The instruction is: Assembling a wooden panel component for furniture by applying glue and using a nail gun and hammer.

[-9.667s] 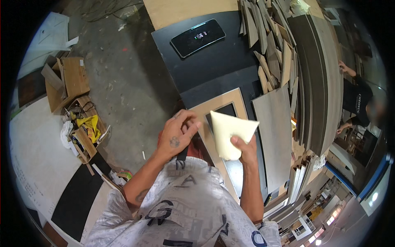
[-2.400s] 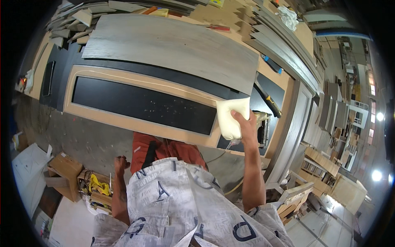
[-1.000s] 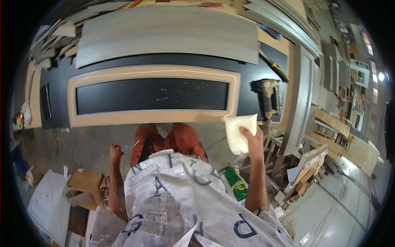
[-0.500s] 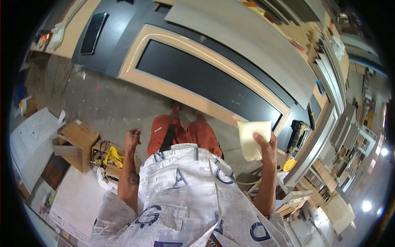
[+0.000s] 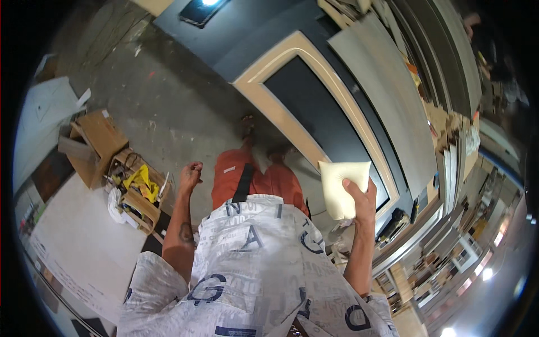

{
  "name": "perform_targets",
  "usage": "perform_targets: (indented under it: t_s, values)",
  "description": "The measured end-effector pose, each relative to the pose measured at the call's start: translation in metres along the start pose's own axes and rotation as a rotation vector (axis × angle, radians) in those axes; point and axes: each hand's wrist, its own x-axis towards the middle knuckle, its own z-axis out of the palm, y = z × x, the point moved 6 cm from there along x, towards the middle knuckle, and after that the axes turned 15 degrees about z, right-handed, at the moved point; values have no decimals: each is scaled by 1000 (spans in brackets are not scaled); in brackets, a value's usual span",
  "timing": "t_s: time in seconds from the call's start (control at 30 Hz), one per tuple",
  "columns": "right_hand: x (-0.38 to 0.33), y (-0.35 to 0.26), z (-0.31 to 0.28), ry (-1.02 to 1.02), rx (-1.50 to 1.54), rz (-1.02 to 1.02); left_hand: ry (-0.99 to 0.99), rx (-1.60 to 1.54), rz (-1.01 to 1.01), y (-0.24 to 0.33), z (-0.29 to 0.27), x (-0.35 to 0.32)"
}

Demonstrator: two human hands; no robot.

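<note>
My right hand [image 5: 362, 201] grips a soft, plump cream-coloured pouch [image 5: 338, 188], its thumb pressed into the near face. The fingers behind the pouch are hidden. Just beyond it lies a wood-coloured rectangular frame [image 5: 292, 130] around a dark panel [image 5: 320, 115]. A thin pale line runs along the frame's far side and end. My left hand [image 5: 191, 173] hangs over the floor left of my legs, its fingers curled with nothing visible in them.
A dark worktop [image 5: 236, 42] carries the frame and a phone [image 5: 201, 11]. A long grey board [image 5: 387, 101] lies beyond the frame. Cardboard boxes [image 5: 101, 140] and an open wooden box [image 5: 149, 208] with a yellow cloth stand at left. A power tool [image 5: 394, 223] sits near the worktop's right end.
My view has turned left, so the worktop and frame now slant more steeply and sit farther right. The pouch stays in my right hand. My left hand is slightly higher in view.
</note>
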Motion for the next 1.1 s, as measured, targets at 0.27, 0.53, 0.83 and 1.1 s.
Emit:
perform_targets:
  t_s: [0.27,0.53,0.83,1.1]
  values:
    - [19,-51,68,-101,-108,-47,72,-220,-46,-32,-2,-13]
    - [37,-103,127,-151,-243,-107,258,-303,-62,-66,5,-24]
    - [53,-145,185,-226,-264,-208,336,-472,-157,-72,17,-38]
    - [59,-152,191,-197,-227,-214,341,-497,-191,-69,19,-44]
